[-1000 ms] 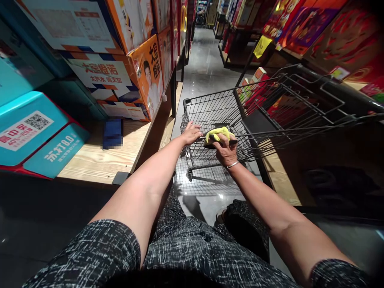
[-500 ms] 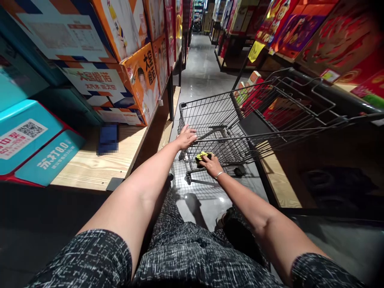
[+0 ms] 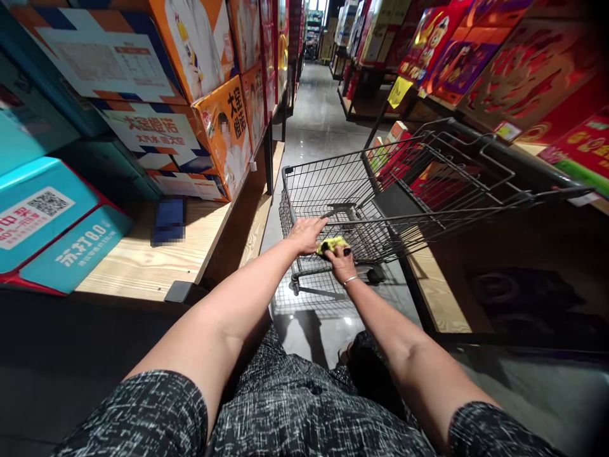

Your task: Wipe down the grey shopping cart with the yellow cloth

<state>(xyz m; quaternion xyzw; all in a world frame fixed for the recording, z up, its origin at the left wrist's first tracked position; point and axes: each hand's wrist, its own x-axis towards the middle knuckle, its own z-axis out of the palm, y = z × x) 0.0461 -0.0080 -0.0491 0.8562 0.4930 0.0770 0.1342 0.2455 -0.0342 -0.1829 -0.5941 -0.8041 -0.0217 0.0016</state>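
A dark metal shopping cart [image 3: 328, 162] stands in front of me, its basket wall nearest my hands. My left hand [image 3: 306, 235] rests on the cart's near top rim, fingers stretched out over it; any grip underneath is hidden. Just right of it and slightly lower, my right hand [image 3: 341, 261] is closed on a crumpled yellow-and-black cloth [image 3: 337, 244], held against the wire side below the rim. A thin bracelet circles my right wrist. The cart's black child-seat flap [image 3: 397, 202] lies farther right, toward the handle.
To the left, a wooden shelf [image 3: 200, 247] bears orange drink cartons [image 3: 221, 136], a teal box [image 3: 71, 235] and a dark blue item [image 3: 169, 219]. Red gift boxes [image 3: 514, 89] fill the right shelf beside the cart. A grey-floored aisle [image 3: 316, 101] runs ahead between shelves.
My left hand has slid right and slightly down along the rim. My right hand has moved a little right with the cloth, so the two hands are now closer.
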